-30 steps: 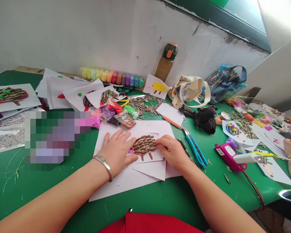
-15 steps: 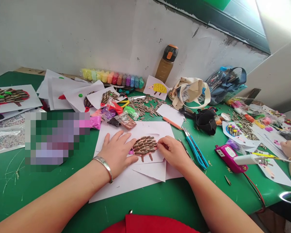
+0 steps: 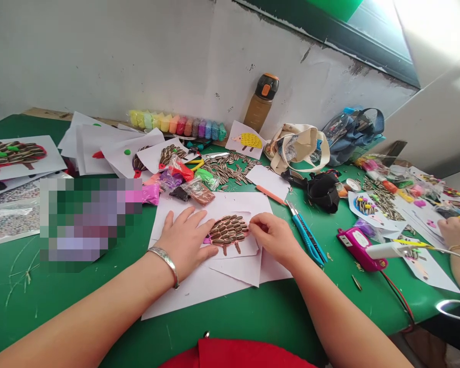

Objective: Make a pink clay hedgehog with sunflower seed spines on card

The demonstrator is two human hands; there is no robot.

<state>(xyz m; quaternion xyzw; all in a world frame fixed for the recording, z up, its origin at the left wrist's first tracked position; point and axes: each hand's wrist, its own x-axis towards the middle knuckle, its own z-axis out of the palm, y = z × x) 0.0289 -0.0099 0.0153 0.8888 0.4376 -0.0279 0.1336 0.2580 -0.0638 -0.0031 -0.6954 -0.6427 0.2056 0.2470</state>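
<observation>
A hedgehog picture (image 3: 228,230) made of sunflower seeds on pinkish clay, with two brown legs, lies on white sheets (image 3: 230,273) in front of me. My left hand (image 3: 187,237) rests flat with fingers spread on the paper at the picture's left edge, beside a bit of purple clay. At the right edge of the picture, my right hand (image 3: 273,236) has thumb and forefinger pinched together; whatever may be between them is too small to make out. Packets of clay (image 3: 199,191) lie just behind the sheets.
Right of my right hand are a blue cutter (image 3: 308,236) and an orange tool (image 3: 270,194). Loose seeds (image 3: 230,167), a bottle (image 3: 261,102) and a cloth bag (image 3: 299,148) stand or lie behind. A magenta device (image 3: 362,249) and another person's hand (image 3: 458,232) are farther right.
My right hand has shifted very slightly at the picture's right edge, fingers still pinched. My left hand stays in place. The view has turned slightly.
</observation>
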